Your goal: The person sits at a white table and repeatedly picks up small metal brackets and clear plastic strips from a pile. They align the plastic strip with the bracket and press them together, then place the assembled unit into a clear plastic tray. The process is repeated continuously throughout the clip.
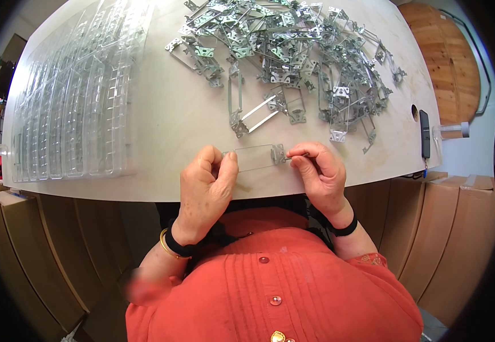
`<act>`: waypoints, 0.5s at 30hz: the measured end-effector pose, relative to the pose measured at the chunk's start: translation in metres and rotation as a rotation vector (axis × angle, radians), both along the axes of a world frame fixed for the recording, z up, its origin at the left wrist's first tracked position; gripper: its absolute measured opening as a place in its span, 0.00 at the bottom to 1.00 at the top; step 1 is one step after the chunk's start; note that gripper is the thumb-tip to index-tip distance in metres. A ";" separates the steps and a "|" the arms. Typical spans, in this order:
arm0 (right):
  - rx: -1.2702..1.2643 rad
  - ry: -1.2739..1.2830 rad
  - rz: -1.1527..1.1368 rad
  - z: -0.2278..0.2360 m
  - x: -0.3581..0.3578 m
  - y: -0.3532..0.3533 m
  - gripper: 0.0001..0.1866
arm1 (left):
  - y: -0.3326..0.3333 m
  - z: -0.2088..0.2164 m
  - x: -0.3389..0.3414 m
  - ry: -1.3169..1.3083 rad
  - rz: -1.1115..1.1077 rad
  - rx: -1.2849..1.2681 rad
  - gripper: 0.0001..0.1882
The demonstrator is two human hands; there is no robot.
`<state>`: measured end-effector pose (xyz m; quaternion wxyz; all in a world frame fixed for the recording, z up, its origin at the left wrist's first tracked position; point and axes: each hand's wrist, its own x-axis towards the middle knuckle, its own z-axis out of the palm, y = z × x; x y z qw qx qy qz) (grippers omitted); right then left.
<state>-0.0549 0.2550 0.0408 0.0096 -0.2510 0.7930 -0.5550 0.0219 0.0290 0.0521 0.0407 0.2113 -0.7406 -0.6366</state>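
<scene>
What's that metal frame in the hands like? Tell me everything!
The silvery metal frame, held near the table edge, has two slender bars running sideways to a small plate with holes at its right end. The left hand grips and hides its left end; the right hand pinches a thin, dark piece at the plate.

A bare lane crosses the white tabletop (167,114) between clear ribbed plastic trays (76,108) at the left edge and a tangled heap of silvery metal frames (282,74) toward the far edge. The left hand (205,182), right hand (323,176) and slim silvery wire frame (278,154) between them block the near edge's middle.
</scene>
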 end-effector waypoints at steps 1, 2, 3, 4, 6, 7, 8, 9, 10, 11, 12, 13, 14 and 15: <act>0.001 0.009 0.011 0.000 0.001 0.000 0.04 | 0.000 0.000 0.000 -0.007 0.001 0.010 0.18; 0.008 0.022 0.014 0.000 0.001 0.000 0.05 | -0.001 -0.002 0.001 0.002 -0.019 -0.008 0.18; 0.015 0.034 0.016 0.000 0.001 0.000 0.05 | -0.004 -0.004 0.002 0.012 -0.039 -0.026 0.17; 0.022 0.047 0.019 0.000 0.001 0.000 0.05 | -0.005 -0.006 0.002 0.022 -0.058 -0.045 0.17; 0.049 0.083 0.020 0.002 -0.001 -0.001 0.06 | -0.005 -0.009 0.002 0.037 -0.062 -0.052 0.17; 0.062 0.100 0.020 0.002 -0.001 -0.002 0.06 | -0.005 -0.009 0.001 0.045 -0.063 -0.056 0.17; 0.064 0.120 0.026 0.002 -0.002 -0.002 0.06 | -0.005 -0.010 0.002 0.047 -0.063 -0.059 0.17; 0.066 0.139 0.031 0.001 -0.003 -0.003 0.06 | -0.005 -0.010 0.002 0.049 -0.062 -0.062 0.17; 0.068 0.158 0.037 0.000 -0.004 -0.003 0.06 | -0.005 -0.010 0.002 0.051 -0.062 -0.066 0.17; 0.074 0.161 0.030 0.001 -0.003 -0.004 0.06 | -0.005 -0.009 0.002 0.052 -0.061 -0.059 0.17; 0.079 0.163 0.023 0.001 -0.003 -0.004 0.06 | -0.004 -0.009 0.002 0.052 -0.059 -0.052 0.17; 0.084 0.165 0.016 0.002 -0.003 -0.005 0.06 | -0.004 -0.008 0.002 0.052 -0.058 -0.045 0.17; 0.078 0.161 0.019 0.002 -0.002 -0.005 0.06 | -0.004 -0.008 0.002 0.053 -0.060 -0.050 0.17; 0.072 0.156 0.021 0.002 -0.002 -0.006 0.06 | -0.004 -0.008 0.002 0.053 -0.061 -0.055 0.17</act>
